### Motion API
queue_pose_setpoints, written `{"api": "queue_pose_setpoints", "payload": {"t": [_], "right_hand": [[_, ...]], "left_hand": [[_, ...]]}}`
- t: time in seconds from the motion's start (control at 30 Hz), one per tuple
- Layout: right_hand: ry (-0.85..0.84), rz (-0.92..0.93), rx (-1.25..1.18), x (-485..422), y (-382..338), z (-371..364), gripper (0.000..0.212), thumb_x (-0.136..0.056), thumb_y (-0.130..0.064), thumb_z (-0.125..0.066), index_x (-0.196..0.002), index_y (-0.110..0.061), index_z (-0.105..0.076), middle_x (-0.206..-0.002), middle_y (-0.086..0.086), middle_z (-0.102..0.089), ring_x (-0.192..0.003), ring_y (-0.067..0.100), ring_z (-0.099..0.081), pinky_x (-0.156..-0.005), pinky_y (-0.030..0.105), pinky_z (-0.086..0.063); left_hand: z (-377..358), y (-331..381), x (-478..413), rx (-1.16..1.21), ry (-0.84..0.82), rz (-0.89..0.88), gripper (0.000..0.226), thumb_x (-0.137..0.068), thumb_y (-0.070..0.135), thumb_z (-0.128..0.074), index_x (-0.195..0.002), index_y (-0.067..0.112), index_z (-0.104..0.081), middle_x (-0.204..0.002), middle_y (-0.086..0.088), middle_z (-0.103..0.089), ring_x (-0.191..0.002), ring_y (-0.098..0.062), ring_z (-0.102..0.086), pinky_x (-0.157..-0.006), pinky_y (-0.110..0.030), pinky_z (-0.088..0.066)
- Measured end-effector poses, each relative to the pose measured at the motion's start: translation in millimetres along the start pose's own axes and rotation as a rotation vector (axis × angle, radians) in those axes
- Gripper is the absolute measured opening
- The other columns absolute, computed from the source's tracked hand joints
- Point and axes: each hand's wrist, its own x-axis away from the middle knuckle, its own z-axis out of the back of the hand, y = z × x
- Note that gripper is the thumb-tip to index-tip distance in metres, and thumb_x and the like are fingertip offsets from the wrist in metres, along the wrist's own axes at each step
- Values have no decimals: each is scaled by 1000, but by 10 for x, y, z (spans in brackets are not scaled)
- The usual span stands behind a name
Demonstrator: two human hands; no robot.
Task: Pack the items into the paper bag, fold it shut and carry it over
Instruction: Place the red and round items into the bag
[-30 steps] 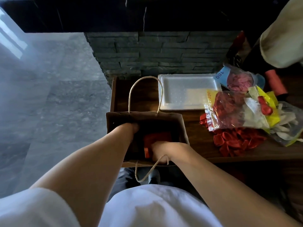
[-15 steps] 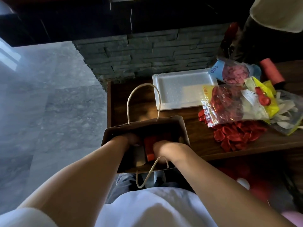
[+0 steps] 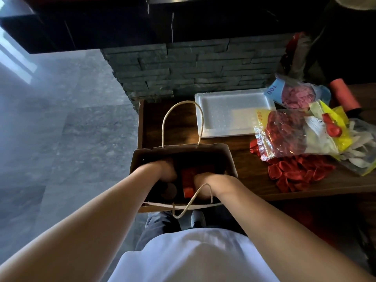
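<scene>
A brown paper bag point(image 3: 136, 165) with twine handles stands open at the near left corner of the wooden table point(image 3: 238, 165). Both my hands are sunk into its mouth. My left hand point(image 3: 165, 169) is on the left side and my right hand point(image 3: 203, 180) on the right, with their fingers hidden below the rim. Between them lies a red boxy item point(image 3: 188, 177), touching my right hand. A dark round item point(image 3: 170, 190) shows under my left hand. The near handle loops over my right wrist.
A white foam tray point(image 3: 230, 112) lies behind the bag. To the right are a clear packet of red balloons point(image 3: 282, 133), loose red balloons point(image 3: 295, 174), a pink balloon packet point(image 3: 297, 96), a yellow-and-white packet point(image 3: 345, 143) and an orange roll point(image 3: 343, 94). A stone wall point(image 3: 193, 66) rises behind; grey floor lies left.
Both hands have stayed inside the bag and drawn slightly closer together around the red item. The dark round item has come into sight. My view has tipped downward.
</scene>
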Motion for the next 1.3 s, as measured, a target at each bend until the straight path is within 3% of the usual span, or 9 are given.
{"api": "queue_pose_setpoints", "payload": {"t": [0.1,0.23,0.4,0.5,0.67,0.8,1.03,1.13,1.3], "right_hand": [[13,4,-22,-8,2,-8,27,-94,-14,-49,-113,0,-63,-100,14,-63,-81,25,-55,-80,32,-44],[2,-11,-12,-34,17,-30,23,-94,-10,-47,-71,-9,-53,-73,4,-46,-78,24,-50,-78,32,-41],[43,-12,-69,-54,37,-64,27,-94,-18,-51,-112,-2,-62,-85,9,-54,-82,25,-51,-77,32,-41],[16,-22,-57,-37,35,-61,30,-95,-14,-49,-117,3,-61,-112,20,-62,-99,33,-58,-87,35,-45],[-11,4,-30,-20,-2,-37,31,-94,-7,-49,-119,8,-59,-123,24,-61,-113,39,-58,-85,33,-43],[-22,-10,-44,-75,77,-47,28,-93,-13,-50,-113,2,-63,-90,12,-63,-92,34,-57,-83,34,-44],[26,-6,-81,-144,114,-74,22,-95,-19,-47,-105,-6,-62,-75,0,-46,-66,18,-44,-78,32,-37],[36,-7,-148,-158,122,-58,31,-96,-31,-41,-111,-11,-60,-85,0,-49,-83,22,-45,-81,31,-34],[71,-98,-221,-233,163,-75,47,-92,-43,-46,-129,-16,-54,-115,8,-58,-102,28,-54,-97,36,-42]], "left_hand": [[-16,-26,-39,84,-8,62,41,-100,21,-42,-139,9,-47,-140,-13,-52,-128,-26,-49,-106,-33,-36],[-28,-19,-128,243,-50,134,45,-100,25,-43,-142,9,-42,-144,-15,-48,-132,-28,-46,-111,-36,-32],[-90,88,-82,155,-199,234,45,-100,26,-42,-141,8,-45,-144,-14,-49,-132,-28,-47,-107,-36,-36],[-120,95,-80,144,-240,254,47,-102,29,-36,-144,7,-38,-149,-14,-42,-137,-28,-39,-111,-32,-29],[-56,92,-41,286,-373,277,43,-102,23,-40,-142,6,-43,-146,-15,-47,-134,-27,-44,-109,-33,-34],[7,42,35,299,-396,188,38,-102,21,-41,-136,6,-50,-141,-16,-51,-123,-28,-53,-105,-35,-39],[76,-74,149,328,-321,74,16,-94,15,-50,-92,11,-65,-85,-4,-60,-73,-18,-57,-69,-27,-49],[180,-85,191,400,-297,77,6,-82,12,-61,-84,14,-67,-91,-7,-62,-86,-23,-59,-76,-31,-53],[220,-138,192,479,-253,113,28,-83,7,-58,-110,14,-61,-110,-13,-61,-110,-32,-58,-93,-40,-53]]}}
